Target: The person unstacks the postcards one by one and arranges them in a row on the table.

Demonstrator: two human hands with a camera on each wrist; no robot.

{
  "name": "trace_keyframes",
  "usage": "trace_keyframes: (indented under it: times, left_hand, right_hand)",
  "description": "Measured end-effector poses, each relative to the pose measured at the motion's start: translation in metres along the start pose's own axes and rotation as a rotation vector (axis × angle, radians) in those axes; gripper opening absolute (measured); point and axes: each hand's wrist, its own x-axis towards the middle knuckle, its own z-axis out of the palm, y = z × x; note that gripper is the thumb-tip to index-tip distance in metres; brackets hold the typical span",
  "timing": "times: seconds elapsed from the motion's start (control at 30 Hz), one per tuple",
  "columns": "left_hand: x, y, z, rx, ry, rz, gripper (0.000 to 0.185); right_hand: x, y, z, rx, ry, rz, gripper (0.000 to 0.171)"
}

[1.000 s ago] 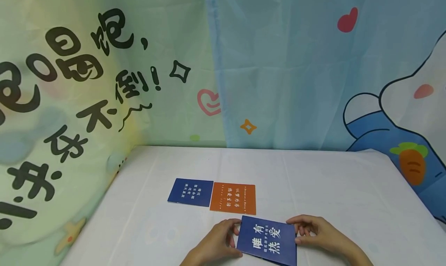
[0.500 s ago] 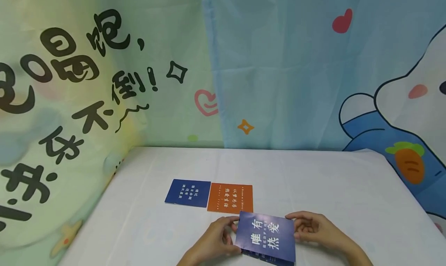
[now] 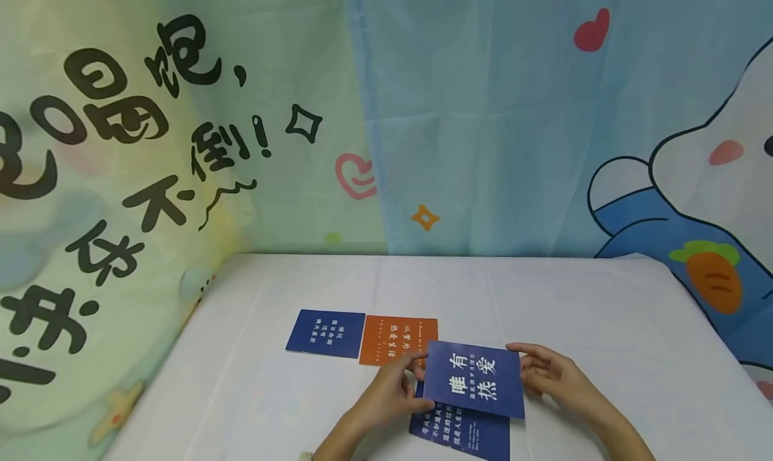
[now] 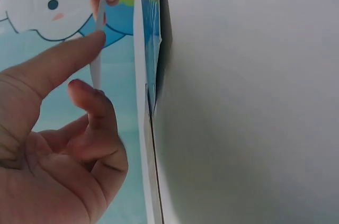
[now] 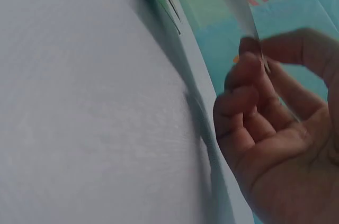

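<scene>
The left hand (image 3: 392,390) and the right hand (image 3: 546,374) are holding a dark blue card with large white characters (image 3: 474,379) between them, lifted off the white surface (image 3: 604,327) near the front edge. The left hand is pinching the card's left edge between thumb and fingers (image 4: 87,97), and the right hand is pinching its right edge the same way, fingers (image 5: 249,83) curled against the thin edge. The card is tilting slightly, its face turned up toward the head camera. Directly beneath it, another dark blue card with white lines of text (image 3: 461,434) is lying flat on the surface, partly covered by the lifted one. Farther back and to the left, an orange card (image 3: 392,339) and a smaller blue card (image 3: 326,333) are lying side by side, their edges touching; the lifted card is overlapping the orange card's near right corner in the head view. A cartoon-printed curtain (image 3: 483,112) is hanging behind the surface.
</scene>
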Motion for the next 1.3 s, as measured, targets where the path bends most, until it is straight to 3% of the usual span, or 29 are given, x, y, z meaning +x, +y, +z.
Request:
trace_keyframes:
  times: [0.17,0.4,0.53,0.93,1.3]
  left_hand:
    - [0.011,0.001,0.003,0.03,0.016,-0.022,0.067]
    - [0.027,0.002,0.007,0.067,0.016,-0.001,0.065]
    - [0.037,0.003,0.009,0.097,0.016,0.021,0.064]
    - [0.055,0.001,0.011,0.21,0.031,0.002,0.068]
    - [0.062,-0.002,0.012,0.266,0.026,-0.028,0.064]
  right_hand:
    - [0.005,0.0,0.0,-0.038,0.111,0.003,0.044]
    - [0.013,-0.004,-0.003,-0.063,0.285,0.15,0.05]
    - [0.017,-0.004,-0.006,-0.078,0.335,0.187,0.049]
    - [0.028,-0.001,-0.011,-0.066,0.361,0.231,0.05]
    - [0.038,0.005,-0.013,-0.115,0.323,0.272,0.049]
